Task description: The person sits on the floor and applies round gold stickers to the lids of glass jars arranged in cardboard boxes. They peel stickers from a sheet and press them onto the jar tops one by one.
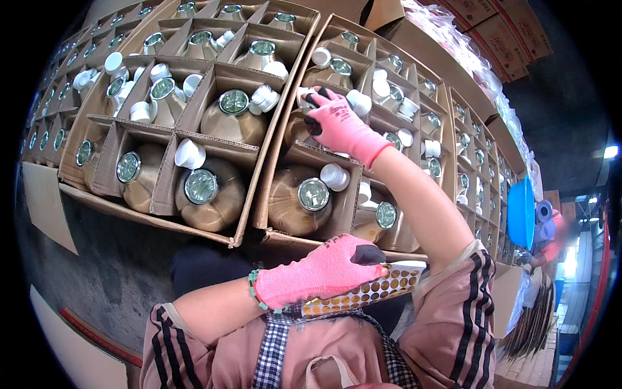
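Note:
My left hand (pixel 317 272), in a pink glove with dark fingertips, is closed on a white sheet of round gold stickers (pixel 395 282), held close to my body. My right hand (pixel 340 123), gloved alike, reaches into the near cell of a divided carton (pixel 259 211). Its fingers are bent around a white cap (pixel 303 98) above a gold bottle, whose neck the hand hides. Nearer to me in that carton stands a gold bottle (pixel 295 194) with a shiny silver mouth, a ribbed white cap (pixel 334 176) leaning beside it. Another white cap (pixel 359 102) lies just right of my right hand.
A second carton (pixel 214 235) to the left holds several gold bottles with loose white caps among the cardboard dividers. More filled cartons continue right, toward a blue basin (pixel 521 212). Clear plastic bags (pixel 447 32) lie behind. Another person (pixel 549 243) is at the far right.

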Demonstrator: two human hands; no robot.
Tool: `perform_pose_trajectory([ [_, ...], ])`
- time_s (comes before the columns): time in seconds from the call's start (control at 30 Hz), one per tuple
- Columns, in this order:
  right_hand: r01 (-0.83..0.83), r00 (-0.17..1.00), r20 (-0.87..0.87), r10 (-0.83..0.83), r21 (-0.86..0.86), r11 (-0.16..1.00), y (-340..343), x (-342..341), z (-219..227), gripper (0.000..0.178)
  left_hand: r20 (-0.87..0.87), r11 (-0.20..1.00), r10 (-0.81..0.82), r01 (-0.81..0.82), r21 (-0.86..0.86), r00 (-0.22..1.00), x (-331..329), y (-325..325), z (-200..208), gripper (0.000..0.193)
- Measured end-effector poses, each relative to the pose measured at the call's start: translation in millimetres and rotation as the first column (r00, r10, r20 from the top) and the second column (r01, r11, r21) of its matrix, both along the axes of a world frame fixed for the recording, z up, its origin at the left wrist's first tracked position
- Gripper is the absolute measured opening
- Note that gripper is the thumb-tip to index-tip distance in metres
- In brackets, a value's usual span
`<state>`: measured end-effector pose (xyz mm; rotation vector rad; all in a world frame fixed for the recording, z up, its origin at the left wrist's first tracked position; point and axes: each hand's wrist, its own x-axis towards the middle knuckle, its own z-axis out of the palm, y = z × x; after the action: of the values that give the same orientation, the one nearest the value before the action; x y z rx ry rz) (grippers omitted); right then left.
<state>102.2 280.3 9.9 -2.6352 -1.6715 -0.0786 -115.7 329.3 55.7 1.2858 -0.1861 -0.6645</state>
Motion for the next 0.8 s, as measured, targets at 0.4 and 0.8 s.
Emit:
perform_pose_trajectory([
  [0.4,0.541,0.351,-0.922,0.166,0.344,0.768,-46,-77,105,0.016,0.037,0.998,0.056,-0.057,0.036,0.998,0,3,2,0.033],
  [0.8,0.49,0.396,-0.909,0.127,0.327,0.808,-62,-100,118,0.013,0.082,0.998,0.04,-0.044,0.052,0.996,-2,-2,-3,0.028],
])
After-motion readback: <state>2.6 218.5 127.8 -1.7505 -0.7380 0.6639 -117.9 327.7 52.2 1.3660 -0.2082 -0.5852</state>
